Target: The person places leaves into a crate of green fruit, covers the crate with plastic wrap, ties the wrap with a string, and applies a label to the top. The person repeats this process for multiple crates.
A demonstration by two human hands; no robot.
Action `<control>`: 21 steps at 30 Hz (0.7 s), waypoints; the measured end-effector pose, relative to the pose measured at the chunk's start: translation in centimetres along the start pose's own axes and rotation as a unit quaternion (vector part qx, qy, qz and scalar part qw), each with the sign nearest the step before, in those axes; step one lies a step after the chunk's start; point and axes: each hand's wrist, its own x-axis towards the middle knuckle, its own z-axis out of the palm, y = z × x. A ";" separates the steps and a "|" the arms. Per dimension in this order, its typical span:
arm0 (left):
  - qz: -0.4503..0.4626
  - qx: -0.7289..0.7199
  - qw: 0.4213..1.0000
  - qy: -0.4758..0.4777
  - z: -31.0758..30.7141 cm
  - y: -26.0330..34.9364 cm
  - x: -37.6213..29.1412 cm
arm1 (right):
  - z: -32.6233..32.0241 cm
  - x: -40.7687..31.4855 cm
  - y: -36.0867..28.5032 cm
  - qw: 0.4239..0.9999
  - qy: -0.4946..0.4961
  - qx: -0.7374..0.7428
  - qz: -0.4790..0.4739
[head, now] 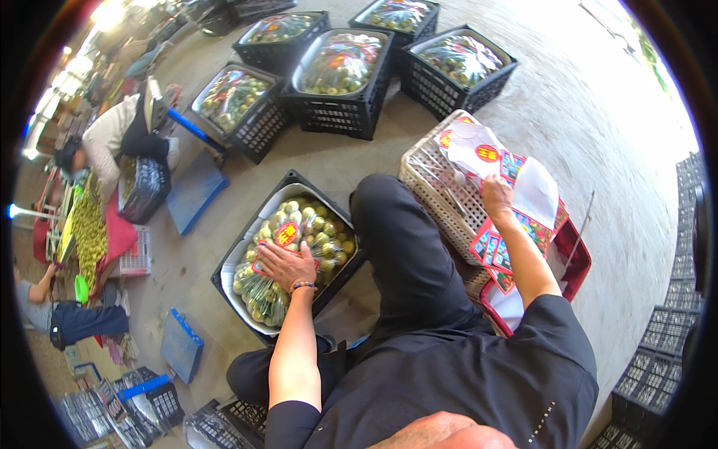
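My left hand [287,265], with a beaded bracelet at the wrist, lies flat on a red-edged printed card on top of a plastic-wrapped load of round green fruit [325,238]. The load fills a black plastic crate [223,285] with a white liner, set in front of my left side. A red oval label [286,234] with yellow writing shows just beyond the fingers. On the right, my right hand [498,196] has its fingers curled down at printed cards [530,233] and white sheets [535,188] heaped on a beige plastic basket [432,193]. Whether it grips one is hidden.
Several filled black crates [336,115] stand ahead. A red bin [578,261] sits beside the basket. To the left are blue platforms [196,191], a bent-over person [112,129], another person [84,322] and a fruit heap [90,224]. Stacked crates [653,359] line the far right.
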 end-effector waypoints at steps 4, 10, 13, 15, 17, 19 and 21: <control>-0.009 0.010 1.000 0.005 -0.1 -0.7 -0.2 | -2.3 -0.4 -0.5 0.997 -0.046 0.055 -0.014; -0.024 -0.007 0.999 -0.023 -0.6 -0.4 0.1 | 0.0 -1.0 -1.3 0.992 -0.088 0.090 -0.005; -0.027 -0.020 0.999 -0.021 -0.3 0.0 0.3 | -0.3 0.2 -0.6 0.986 -0.140 0.089 0.006; -0.034 -0.017 0.999 -0.033 -0.3 -0.1 0.3 | -1.1 0.8 -0.9 0.983 -0.170 0.073 0.013; -0.044 -0.029 0.998 -0.024 -0.4 -0.6 0.1 | -2.4 1.3 -1.3 0.980 -0.191 0.050 -0.013; -0.042 -0.034 0.998 -0.020 -0.1 -0.9 -0.2 | -3.4 1.2 -1.1 0.976 -0.213 0.029 -0.040; -0.048 -0.036 0.998 -0.019 -0.8 -1.5 -0.4 | -6.3 1.0 -2.0 0.972 -0.215 0.045 -0.090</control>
